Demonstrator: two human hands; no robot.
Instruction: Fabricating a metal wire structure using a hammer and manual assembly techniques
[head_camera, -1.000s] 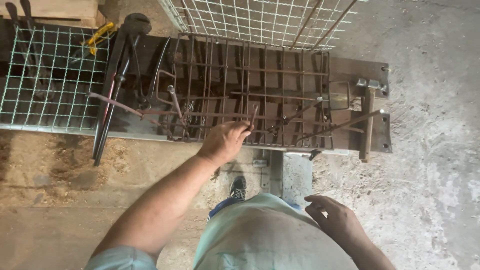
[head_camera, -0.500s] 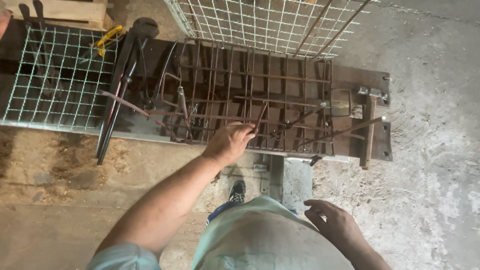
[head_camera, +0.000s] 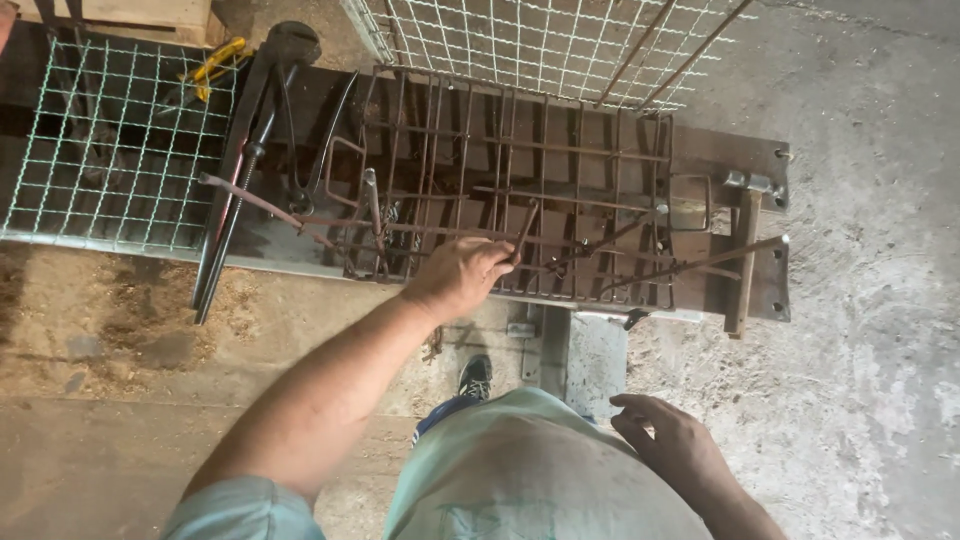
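My left hand (head_camera: 462, 275) reaches over the near edge of a rusty rebar grid (head_camera: 520, 190) that lies on a dark metal workbench (head_camera: 745, 160). Its fingers close around a short rusty rod (head_camera: 524, 232) that sticks up from the grid's front. My right hand (head_camera: 672, 443) hangs low beside my waist, fingers loosely apart and holding nothing. My pale green shirt fills the bottom middle of the view.
Long black bolt cutters (head_camera: 250, 140) lie at the grid's left. A galvanised wire mesh panel (head_camera: 95, 150) covers the bench's left end, another mesh panel (head_camera: 540, 40) stands behind. Yellow-handled pliers (head_camera: 215, 65) lie at the back. Concrete floor (head_camera: 870, 330) spreads right; sawdust lies left.
My left hand has shifted slightly right along the grid's front edge and its fingers have closed on the short rod. My right hand stays low by my side.
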